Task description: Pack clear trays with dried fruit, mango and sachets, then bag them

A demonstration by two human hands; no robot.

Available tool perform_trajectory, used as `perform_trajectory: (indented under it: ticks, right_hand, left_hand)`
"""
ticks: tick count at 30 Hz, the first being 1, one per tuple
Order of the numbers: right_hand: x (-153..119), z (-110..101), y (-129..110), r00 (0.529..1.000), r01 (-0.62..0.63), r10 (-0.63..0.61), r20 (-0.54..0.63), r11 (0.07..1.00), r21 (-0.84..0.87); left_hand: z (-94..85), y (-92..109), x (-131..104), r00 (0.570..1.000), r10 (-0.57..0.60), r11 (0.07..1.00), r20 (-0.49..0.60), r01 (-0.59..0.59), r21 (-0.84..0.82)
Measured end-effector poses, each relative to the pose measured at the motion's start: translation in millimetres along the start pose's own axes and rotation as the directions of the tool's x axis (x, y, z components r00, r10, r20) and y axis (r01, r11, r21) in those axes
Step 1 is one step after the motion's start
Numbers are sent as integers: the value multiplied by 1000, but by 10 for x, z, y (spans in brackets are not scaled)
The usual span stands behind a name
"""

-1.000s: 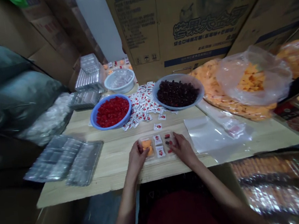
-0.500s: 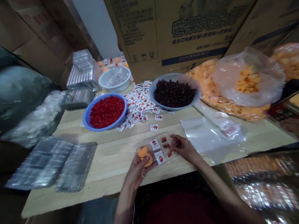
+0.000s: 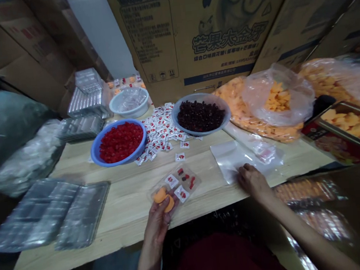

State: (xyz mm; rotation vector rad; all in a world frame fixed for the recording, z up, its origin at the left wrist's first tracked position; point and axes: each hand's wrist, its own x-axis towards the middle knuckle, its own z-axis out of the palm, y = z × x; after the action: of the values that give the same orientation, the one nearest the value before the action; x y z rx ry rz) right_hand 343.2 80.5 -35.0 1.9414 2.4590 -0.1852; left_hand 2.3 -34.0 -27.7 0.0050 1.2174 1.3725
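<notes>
Head view, left fingers [image 3: 163, 210] clamped on clear tray [image 3: 189, 174] (orange-piece end), right fingers [image 3: 245, 171] bunched together at plastic sheet [image 3: 227, 157].

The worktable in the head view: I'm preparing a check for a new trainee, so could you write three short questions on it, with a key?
1. Which holds the clear plastic tray?
a) right hand
b) left hand
c) neither hand

2. True or false: the blue bowl of red pieces stands to the left of the heap of printed sachets.

3. Fill in the blank: besides orange pieces and small red and dark pieces, the tray carries ____ white sachets.

Key: 1 b; 2 true; 3 two.
</notes>
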Motion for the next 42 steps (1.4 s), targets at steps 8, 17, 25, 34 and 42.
perform_trajectory:
  ticks: [8, 17, 25, 34, 42]
  right_hand:
    - [285, -300, 30, 941, -29, -1, 338, 996, 84]
    - [526, -199, 259, 923, -139, -174, 344, 681, 719]
    - [465, -92, 128, 961, -163, -143, 235, 394, 904]
    - [439, 24, 24, 984, -100, -105, 145, 348, 932]
    - [402, -19, 12, 998, -63, 45, 48, 432, 900]
  left_hand:
    - [-27, -31, 8, 1000, 14, 1000, -10, -14, -16]
    - [22, -38, -10, 1000, -7, 999, 3, 7, -48]
    - [353, -121, -23, 993, -65, 995, 95, 71, -64]
    - [792, -451, 219, 955, -63, 997, 291, 49, 53]
    - [810, -588, 121, 956, 59, 989, 287, -96, 116]
